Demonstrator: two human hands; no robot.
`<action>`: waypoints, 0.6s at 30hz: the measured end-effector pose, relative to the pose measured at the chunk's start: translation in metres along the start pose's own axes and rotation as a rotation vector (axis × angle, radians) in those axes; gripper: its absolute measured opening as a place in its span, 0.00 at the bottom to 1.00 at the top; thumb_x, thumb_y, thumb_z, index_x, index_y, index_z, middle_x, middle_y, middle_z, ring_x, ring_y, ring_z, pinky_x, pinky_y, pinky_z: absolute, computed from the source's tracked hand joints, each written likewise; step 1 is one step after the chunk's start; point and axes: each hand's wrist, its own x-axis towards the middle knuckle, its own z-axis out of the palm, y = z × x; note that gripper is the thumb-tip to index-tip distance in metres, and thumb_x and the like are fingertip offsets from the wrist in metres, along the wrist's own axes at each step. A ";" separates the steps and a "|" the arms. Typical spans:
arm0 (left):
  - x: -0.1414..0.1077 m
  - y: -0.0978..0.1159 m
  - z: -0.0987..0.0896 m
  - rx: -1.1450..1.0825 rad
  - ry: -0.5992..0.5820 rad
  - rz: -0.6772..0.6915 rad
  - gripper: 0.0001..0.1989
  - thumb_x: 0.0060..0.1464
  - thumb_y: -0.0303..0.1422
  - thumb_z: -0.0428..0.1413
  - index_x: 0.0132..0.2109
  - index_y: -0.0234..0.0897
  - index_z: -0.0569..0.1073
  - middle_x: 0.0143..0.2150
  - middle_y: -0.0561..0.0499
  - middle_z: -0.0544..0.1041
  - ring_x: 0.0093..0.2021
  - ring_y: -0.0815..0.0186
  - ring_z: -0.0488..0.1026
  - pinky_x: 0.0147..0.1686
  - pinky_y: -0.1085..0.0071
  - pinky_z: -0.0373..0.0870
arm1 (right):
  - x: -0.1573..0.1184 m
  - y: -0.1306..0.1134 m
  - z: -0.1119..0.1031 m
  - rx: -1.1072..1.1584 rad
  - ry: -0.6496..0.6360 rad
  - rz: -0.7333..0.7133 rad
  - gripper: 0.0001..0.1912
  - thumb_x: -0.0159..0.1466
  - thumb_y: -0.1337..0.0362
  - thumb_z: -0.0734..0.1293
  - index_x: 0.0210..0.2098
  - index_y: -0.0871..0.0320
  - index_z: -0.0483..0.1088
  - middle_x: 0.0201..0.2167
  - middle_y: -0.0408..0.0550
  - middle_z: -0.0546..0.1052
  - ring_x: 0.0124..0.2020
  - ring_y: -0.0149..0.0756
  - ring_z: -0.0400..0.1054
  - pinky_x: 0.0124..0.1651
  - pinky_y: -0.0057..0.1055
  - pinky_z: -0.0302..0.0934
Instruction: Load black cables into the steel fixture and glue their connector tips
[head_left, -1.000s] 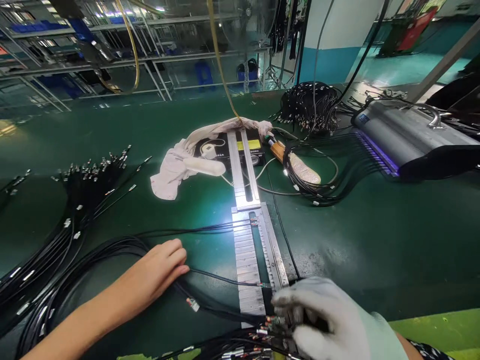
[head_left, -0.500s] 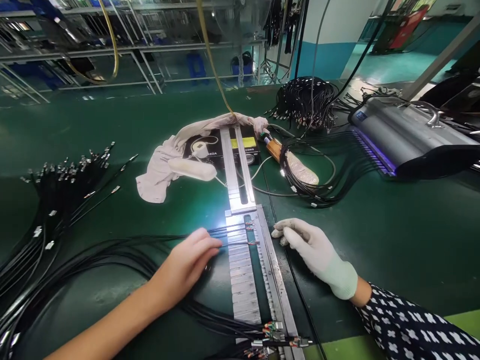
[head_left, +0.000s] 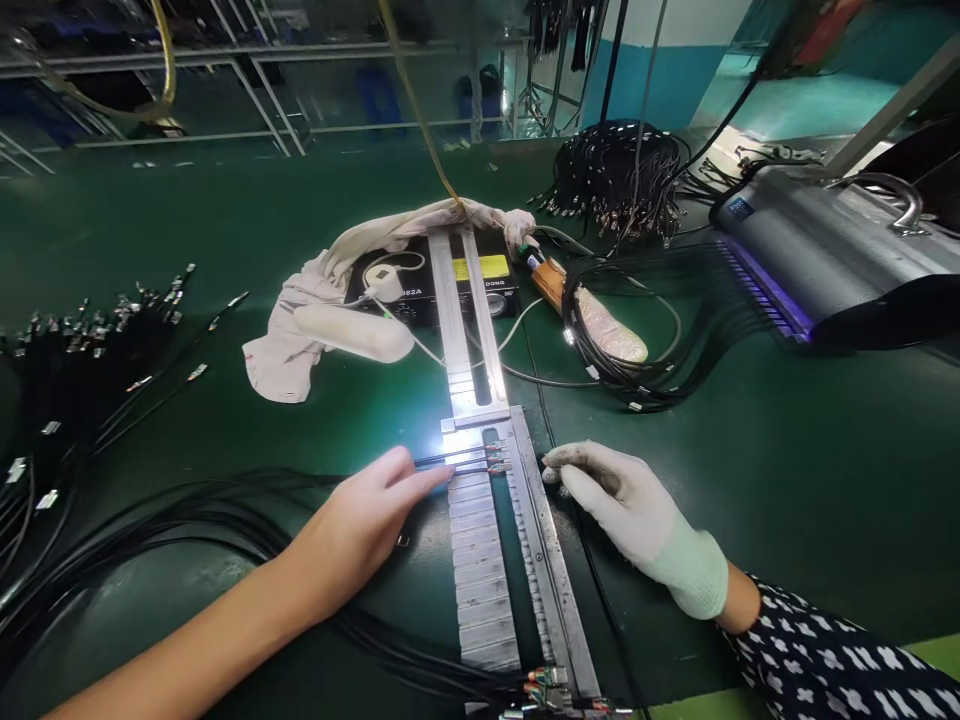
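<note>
My bare left hand (head_left: 371,510) is closed at the left edge of a slotted metal fixture (head_left: 480,560), its thumb and finger on a black cable (head_left: 474,470). Several black cables lie across the fixture's upper slots, their stripped, coloured-wire ends (head_left: 497,458) over the dark gap against the toothed rail (head_left: 536,545). My right hand (head_left: 634,515), in a white glove with dark stains, is beside the rail's right edge. Its fingers are curled with the thumb close to them; anything inside is hidden. More cable ends with connectors (head_left: 551,685) rest across the fixture's near end.
Behind the fixture are a black box (head_left: 420,300), a pale cloth (head_left: 281,340) and a taped handle (head_left: 600,320) amid coiled cables. A grey machine with purple light (head_left: 847,250) stands at right. Cable bundles lie at left (head_left: 82,370) and at the back (head_left: 611,180).
My left hand has moved the cable up the fixture, close to the other cables there. My right hand has hardly moved against the rail. The view has shifted slightly.
</note>
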 end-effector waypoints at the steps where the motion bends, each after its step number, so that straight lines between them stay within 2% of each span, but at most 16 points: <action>1: 0.001 -0.001 0.000 0.012 -0.010 0.013 0.22 0.65 0.22 0.40 0.59 0.41 0.69 0.36 0.52 0.65 0.32 0.71 0.65 0.31 0.78 0.64 | 0.000 0.001 0.000 0.001 -0.002 0.003 0.09 0.70 0.60 0.62 0.44 0.52 0.74 0.41 0.43 0.78 0.43 0.36 0.73 0.49 0.32 0.66; 5: 0.006 -0.002 -0.004 0.039 -0.054 0.047 0.23 0.65 0.20 0.39 0.58 0.41 0.69 0.37 0.50 0.67 0.34 0.69 0.65 0.32 0.76 0.63 | 0.000 0.001 0.000 -0.008 0.002 -0.005 0.09 0.70 0.61 0.63 0.44 0.51 0.74 0.41 0.42 0.78 0.43 0.35 0.73 0.48 0.31 0.66; 8: 0.011 -0.004 -0.006 -0.023 -0.086 0.080 0.22 0.64 0.20 0.41 0.59 0.40 0.68 0.39 0.50 0.70 0.36 0.68 0.67 0.36 0.74 0.65 | 0.001 0.001 0.001 -0.013 0.004 -0.008 0.09 0.70 0.61 0.63 0.44 0.52 0.74 0.41 0.42 0.79 0.43 0.35 0.73 0.48 0.31 0.67; 13: 0.010 -0.008 -0.003 -0.091 -0.069 0.089 0.21 0.65 0.20 0.42 0.60 0.41 0.66 0.41 0.49 0.71 0.39 0.67 0.67 0.39 0.72 0.65 | 0.002 0.001 0.000 -0.029 0.004 -0.031 0.09 0.70 0.62 0.62 0.44 0.52 0.75 0.40 0.42 0.79 0.42 0.35 0.74 0.47 0.30 0.67; 16: 0.002 -0.008 0.003 0.100 -0.010 0.122 0.23 0.64 0.20 0.43 0.60 0.43 0.67 0.44 0.47 0.71 0.42 0.65 0.66 0.41 0.69 0.63 | 0.002 0.001 0.000 -0.055 0.016 -0.048 0.09 0.69 0.62 0.63 0.43 0.52 0.75 0.40 0.42 0.79 0.41 0.34 0.73 0.46 0.29 0.67; 18: -0.004 -0.006 0.009 0.280 0.068 0.110 0.23 0.64 0.20 0.43 0.59 0.46 0.69 0.41 0.48 0.69 0.39 0.64 0.64 0.39 0.67 0.60 | 0.003 0.000 0.000 -0.064 0.018 -0.052 0.08 0.69 0.63 0.63 0.43 0.52 0.75 0.40 0.41 0.79 0.41 0.33 0.73 0.45 0.28 0.67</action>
